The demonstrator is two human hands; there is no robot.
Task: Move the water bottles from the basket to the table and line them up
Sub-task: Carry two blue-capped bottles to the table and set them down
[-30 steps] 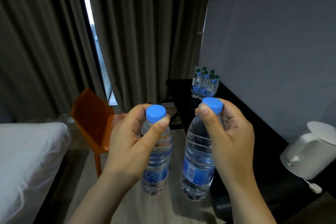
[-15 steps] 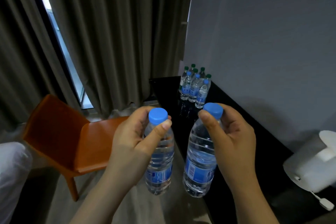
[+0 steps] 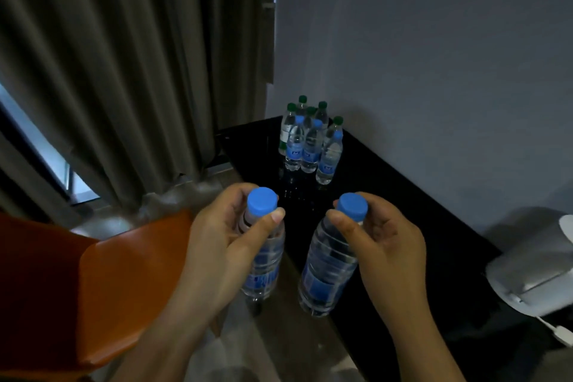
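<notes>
**A bottle in each hand beside the table**

The left hand (image 3: 217, 245) curled round the neck of a blue-capped water bottle (image 3: 263, 270). The right hand (image 3: 384, 248) gripped a second bottle (image 3: 328, 270) just under its cap. Both bottles hung upright, off any surface, at the black table (image 3: 403, 201) edge. A cluster of bottles (image 3: 310, 146) stood at its far corner, well apart from a white kettle (image 3: 533, 263).

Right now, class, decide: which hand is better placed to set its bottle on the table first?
Right, probably. The right hand holds the right bottle at the black table's edge; the left hand holds the left bottle over the floor, farther from the table, by the orange chair.
</notes>
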